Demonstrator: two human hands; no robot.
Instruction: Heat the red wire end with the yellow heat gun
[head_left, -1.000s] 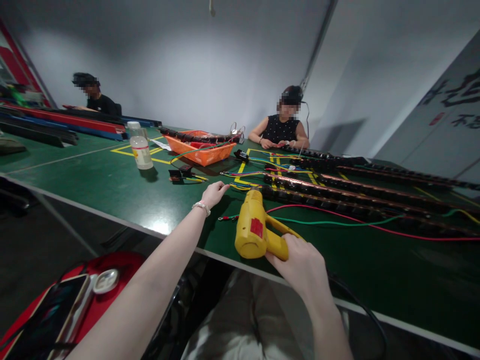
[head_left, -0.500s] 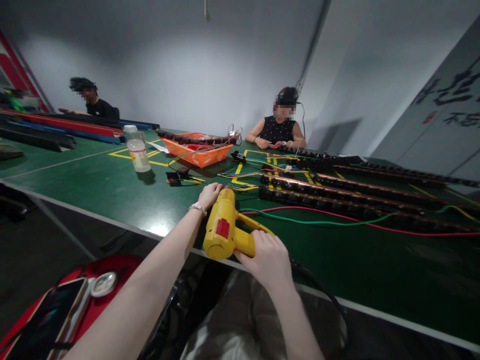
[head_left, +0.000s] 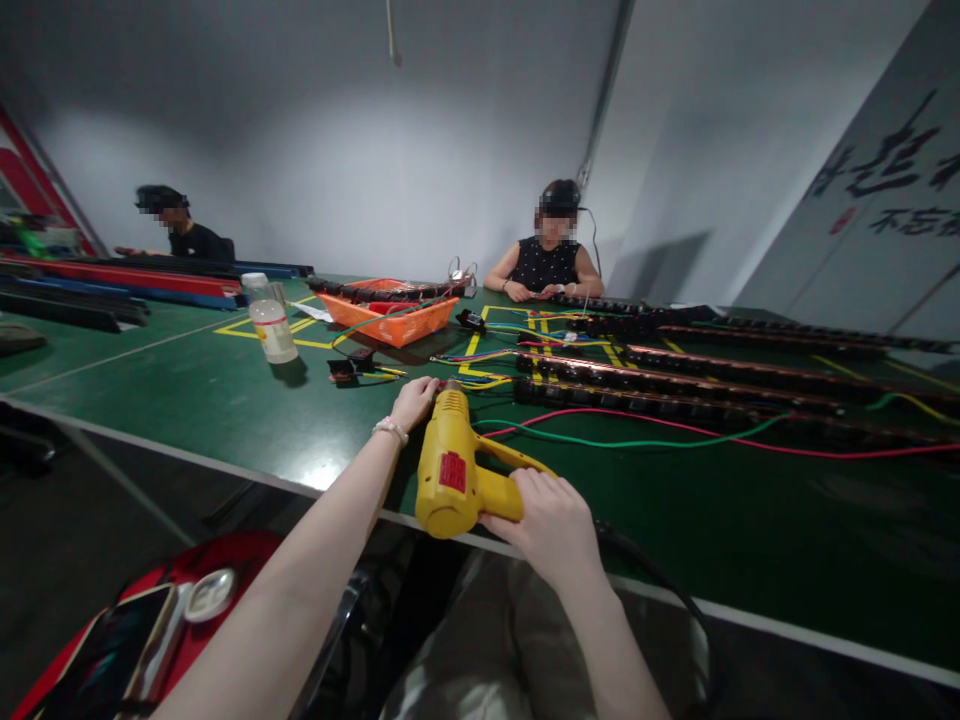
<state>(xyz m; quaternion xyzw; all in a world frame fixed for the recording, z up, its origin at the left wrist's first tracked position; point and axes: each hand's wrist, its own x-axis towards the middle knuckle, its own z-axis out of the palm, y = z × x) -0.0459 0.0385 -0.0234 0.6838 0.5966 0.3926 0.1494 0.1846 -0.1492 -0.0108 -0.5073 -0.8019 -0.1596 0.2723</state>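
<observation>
A yellow heat gun (head_left: 452,465) with a red label points away from me at the table's front edge. My right hand (head_left: 551,515) is wrapped round its handle. Close to the nozzle, my left hand (head_left: 415,402) is closed with its fingertips together; what they pinch is hidden, though a hint of red shows there. Red wire (head_left: 637,413) and green wire (head_left: 630,443) run across the table toward the heat gun, their near ends out of sight behind it. Left of the nozzle lies a small black part (head_left: 352,368) with short wires.
Long dark strips (head_left: 660,385) with coloured leads lie across the right side. An orange basket (head_left: 390,325) holds parts, and a plastic bottle (head_left: 271,325) stands left of it. Two people sit beyond. A phone (head_left: 105,650) lies on a red seat at lower left.
The view has shifted slightly. The heat gun and my right hand sit a little lower and farther right in the picture; my left hand keeps its place near the nozzle.
</observation>
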